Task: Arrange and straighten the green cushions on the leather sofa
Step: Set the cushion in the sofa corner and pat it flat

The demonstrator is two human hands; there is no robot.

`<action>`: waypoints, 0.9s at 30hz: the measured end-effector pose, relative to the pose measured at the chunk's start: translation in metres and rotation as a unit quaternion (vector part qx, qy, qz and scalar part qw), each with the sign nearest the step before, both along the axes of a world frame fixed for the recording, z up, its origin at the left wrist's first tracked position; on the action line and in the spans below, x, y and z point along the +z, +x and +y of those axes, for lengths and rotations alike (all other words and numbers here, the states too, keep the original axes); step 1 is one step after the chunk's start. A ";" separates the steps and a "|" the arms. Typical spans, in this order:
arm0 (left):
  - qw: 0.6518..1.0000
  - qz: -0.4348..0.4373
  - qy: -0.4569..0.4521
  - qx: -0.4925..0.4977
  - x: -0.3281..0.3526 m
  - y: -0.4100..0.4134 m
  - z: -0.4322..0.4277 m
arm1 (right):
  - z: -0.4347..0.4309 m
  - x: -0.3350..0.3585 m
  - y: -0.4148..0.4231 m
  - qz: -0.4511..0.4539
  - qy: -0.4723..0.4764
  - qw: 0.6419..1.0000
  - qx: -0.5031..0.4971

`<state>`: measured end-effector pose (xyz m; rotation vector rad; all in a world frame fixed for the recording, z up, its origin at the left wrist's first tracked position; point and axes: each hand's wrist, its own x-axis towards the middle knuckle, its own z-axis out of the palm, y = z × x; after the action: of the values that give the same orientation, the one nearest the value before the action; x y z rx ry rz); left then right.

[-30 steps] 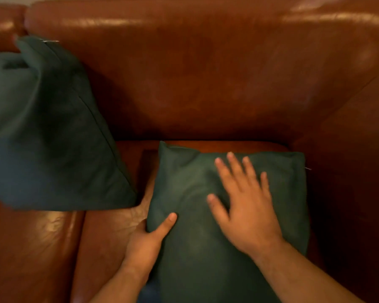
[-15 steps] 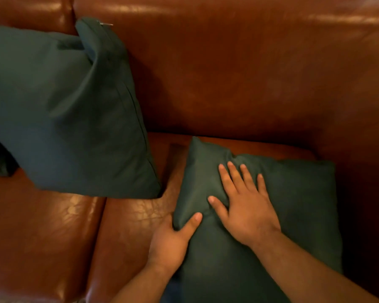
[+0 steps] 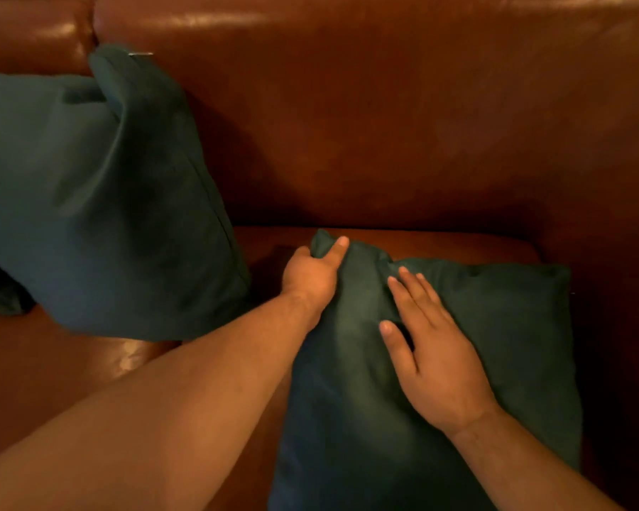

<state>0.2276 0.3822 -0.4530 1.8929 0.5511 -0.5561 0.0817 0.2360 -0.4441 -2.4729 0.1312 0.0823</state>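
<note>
At the far left an upright green cushion (image 3: 100, 201) leans against the backrest (image 3: 403, 116) of the leather sofa, tilted, its top corner creased and a small zipper pull showing at that corner. Beside it the left hand (image 3: 310, 272) is clamped on the far left corner of a second green cushion (image 3: 495, 326), thumb on top and fingers hidden underneath, bunching the fabric into a ridge. That cushion lies flat on the seat (image 3: 439, 241) in the sofa's right corner, near the armrest. The right hand (image 3: 436, 359) rests on its face, palm down, fingers spread and gripping nothing. The judged risk is in the lift: pulling by one corner alone could stretch the cover and shift the filling, leaving a limp corner, and the left forearm, close to the leaning cushion, could knock it over as the flat one is raised.
</note>
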 end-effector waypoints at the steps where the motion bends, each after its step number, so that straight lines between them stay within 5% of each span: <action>1: 1.000 -0.018 0.008 0.016 -0.005 0.001 -0.001 | -0.011 0.002 0.002 0.008 -0.037 0.999 -0.017; 4: 0.996 -0.068 0.017 0.050 -0.015 0.001 0.000 | -0.056 0.000 0.009 0.110 -0.183 0.976 -0.052; 7: 0.994 -0.090 0.031 0.061 -0.019 0.001 -0.005 | -0.122 -0.020 0.010 0.240 -0.166 0.946 -0.140; 10: 0.991 -0.105 0.070 0.041 -0.017 0.002 -0.009 | -0.166 -0.031 0.005 0.248 0.015 0.926 -0.285; 14: 0.959 -0.169 0.210 -0.083 0.001 -0.011 -0.005 | -0.176 -0.039 -0.010 0.153 0.333 0.798 -0.478; 16: 0.917 -0.258 0.230 -0.202 0.019 -0.031 -0.011 | -0.177 -0.038 -0.012 0.165 0.420 0.759 -0.470; 18: 0.829 -0.340 0.245 -0.371 0.030 -0.057 -0.025 | -0.176 -0.035 -0.008 0.144 0.484 0.753 -0.423; 21: 0.736 -0.322 0.274 -0.529 0.028 -0.094 -0.048 | -0.169 -0.028 0.002 0.099 0.518 0.766 -0.368; 27: 0.686 -0.280 0.364 -0.565 0.016 -0.107 -0.068 | -0.185 -0.026 0.014 0.132 0.482 0.751 -0.432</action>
<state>0.1205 0.3146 -0.4372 2.9025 -1.0952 -0.4636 0.0956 0.0511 -0.4698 -1.1671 1.0510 0.0706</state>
